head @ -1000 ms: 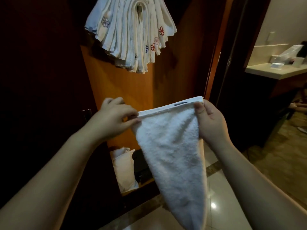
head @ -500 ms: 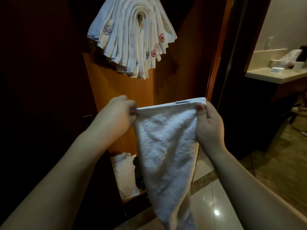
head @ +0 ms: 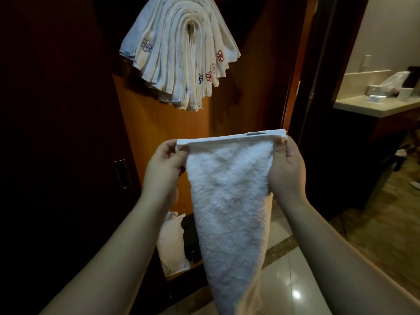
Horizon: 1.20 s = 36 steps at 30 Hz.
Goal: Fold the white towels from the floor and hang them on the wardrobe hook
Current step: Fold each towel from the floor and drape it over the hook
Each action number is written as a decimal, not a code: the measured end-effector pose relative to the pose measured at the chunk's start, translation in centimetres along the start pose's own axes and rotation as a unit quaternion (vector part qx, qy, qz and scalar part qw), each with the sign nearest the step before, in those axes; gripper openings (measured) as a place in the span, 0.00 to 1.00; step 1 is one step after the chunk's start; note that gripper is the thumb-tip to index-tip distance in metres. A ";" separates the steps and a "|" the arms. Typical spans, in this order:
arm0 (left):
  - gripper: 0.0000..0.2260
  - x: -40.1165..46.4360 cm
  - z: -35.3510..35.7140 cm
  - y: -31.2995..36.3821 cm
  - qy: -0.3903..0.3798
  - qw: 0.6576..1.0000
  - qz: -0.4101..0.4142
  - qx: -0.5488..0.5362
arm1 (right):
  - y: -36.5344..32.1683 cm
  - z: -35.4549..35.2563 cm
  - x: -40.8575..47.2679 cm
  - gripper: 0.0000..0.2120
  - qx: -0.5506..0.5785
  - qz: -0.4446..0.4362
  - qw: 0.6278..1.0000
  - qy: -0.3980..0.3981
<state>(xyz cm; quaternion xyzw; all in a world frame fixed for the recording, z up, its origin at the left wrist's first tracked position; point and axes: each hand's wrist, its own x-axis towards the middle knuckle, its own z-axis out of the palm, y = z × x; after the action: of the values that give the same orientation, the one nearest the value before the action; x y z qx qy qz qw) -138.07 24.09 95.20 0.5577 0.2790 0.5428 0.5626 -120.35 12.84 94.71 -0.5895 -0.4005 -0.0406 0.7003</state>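
A white terry towel (head: pixel 229 196) hangs in front of me, folded, its hemmed top edge stretched level between both hands. My left hand (head: pixel 162 171) pinches the top left corner. My right hand (head: pixel 285 169) pinches the top right corner, thumb on the near face. The towel narrows downward to a point near the bottom of the view. Above it, several folded white towels (head: pixel 179 53) with small red and blue flower marks hang fanned over the wardrobe hook (head: pixel 190 28), whose tip shows in the middle of the bundle.
The orange wooden wardrobe panel (head: pixel 245 98) stands behind the towel, with a dark door and handle (head: pixel 120 173) to the left. A white bag (head: pixel 171 244) sits low inside the wardrobe. A glossy tiled floor (head: pixel 288 287) lies below; a vanity counter (head: pixel 377 108) stands at right.
Both hands have shifted slightly lower and rightward in view, keeping the towel's top edge taut. The left thumb now shows at the corner. The hook bundle appears lower as my head tilts up.
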 end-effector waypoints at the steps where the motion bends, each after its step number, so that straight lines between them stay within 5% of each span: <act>1: 0.09 -0.6 0.8 -0.5 0.039 0.998 0.006 -0.041 | 0.0 0.1 -0.1 0.16 0.006 0.001 1.000 0.001; 6: 0.07 -2.7 2.9 -1.1 0.143 0.979 0.135 0.049 | 0.2 0.2 -0.6 0.16 0.021 0.008 1.000 0.014; 19: 0.15 -2.3 1.0 0.0 0.087 0.918 0.337 0.191 | 0.4 -1.0 -0.2 0.14 0.000 -0.015 0.999 0.043; 25: 0.14 -2.4 0.9 0.3 0.074 0.955 0.246 0.149 | -0.1 -1.1 0.1 0.16 0.008 0.000 1.000 0.022; 36: 0.09 -2.8 1.4 -0.7 0.100 0.946 0.267 0.154 | -0.8 -1.5 -0.1 0.16 0.045 0.017 0.999 0.001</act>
<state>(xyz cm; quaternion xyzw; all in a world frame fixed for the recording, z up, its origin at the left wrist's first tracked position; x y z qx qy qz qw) -137.28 21.22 94.07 0.6347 0.2549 0.6764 0.2733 -120.05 11.24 95.35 -0.5642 -0.3911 -0.0119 0.7271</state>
